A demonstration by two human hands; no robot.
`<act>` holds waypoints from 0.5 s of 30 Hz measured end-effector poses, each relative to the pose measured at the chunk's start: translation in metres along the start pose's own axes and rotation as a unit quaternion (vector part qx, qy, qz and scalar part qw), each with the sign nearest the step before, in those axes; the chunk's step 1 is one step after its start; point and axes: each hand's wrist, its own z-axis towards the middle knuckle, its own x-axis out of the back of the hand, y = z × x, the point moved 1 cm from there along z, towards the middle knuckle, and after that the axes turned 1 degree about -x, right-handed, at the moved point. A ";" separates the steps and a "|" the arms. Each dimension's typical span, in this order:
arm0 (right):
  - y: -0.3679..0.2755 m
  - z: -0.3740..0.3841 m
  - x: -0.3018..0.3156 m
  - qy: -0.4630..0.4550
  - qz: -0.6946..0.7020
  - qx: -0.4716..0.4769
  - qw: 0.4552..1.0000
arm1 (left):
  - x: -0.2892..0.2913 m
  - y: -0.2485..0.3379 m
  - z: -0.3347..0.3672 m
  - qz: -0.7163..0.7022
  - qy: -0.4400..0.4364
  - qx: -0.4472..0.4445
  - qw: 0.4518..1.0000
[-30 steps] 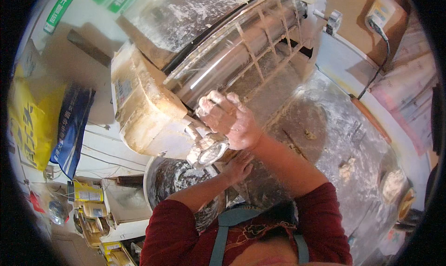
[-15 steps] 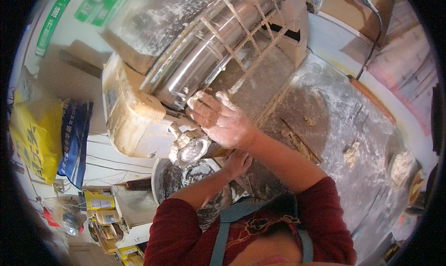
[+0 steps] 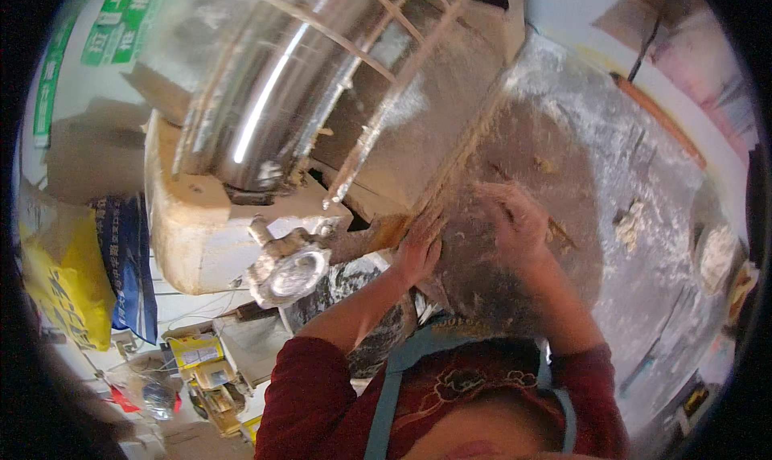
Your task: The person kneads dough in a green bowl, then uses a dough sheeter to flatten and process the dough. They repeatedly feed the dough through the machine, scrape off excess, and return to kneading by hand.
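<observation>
My right hand (image 3: 519, 223) is over the floured worktop, slightly smeared by motion, its fingers loosely apart with nothing visible in them. Beneath and beside it lies a thin brown stick (image 3: 561, 233), partly hidden by the hand. My left hand (image 3: 420, 249) rests with extended fingers against the wooden edge at the machine's near corner and holds nothing I can see. To the left stands a dough roller machine with a shiny metal roller (image 3: 269, 110) under a bar guard (image 3: 366, 58). A flour-caked hand knob (image 3: 289, 273) sticks out of its near side.
Dough scraps (image 3: 629, 225) and a flour heap (image 3: 716, 259) are on the worktop (image 3: 587, 299) to the right. A floury round tub (image 3: 354, 287) stands below the knob. Yellow and blue bags (image 3: 129, 271) are at the left. A wooden rod (image 3: 659, 118) lies along the far edge.
My right hand has left the roller's near end and moved right over the worktop. My left hand has come up to the wooden edge. The view has shifted, so the machine looks larger.
</observation>
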 end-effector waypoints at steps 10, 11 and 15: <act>0.011 -0.037 0.045 0.019 0.230 -0.251 0.940 | 0.010 0.104 0.061 -0.318 0.088 0.067 0.942; 0.008 -0.037 0.043 0.023 0.282 -0.244 0.927 | -0.002 0.129 0.081 -0.491 0.113 0.084 0.859; 0.002 -0.043 0.031 0.055 0.251 -0.122 0.959 | -0.023 0.159 0.161 -0.709 0.102 0.094 0.691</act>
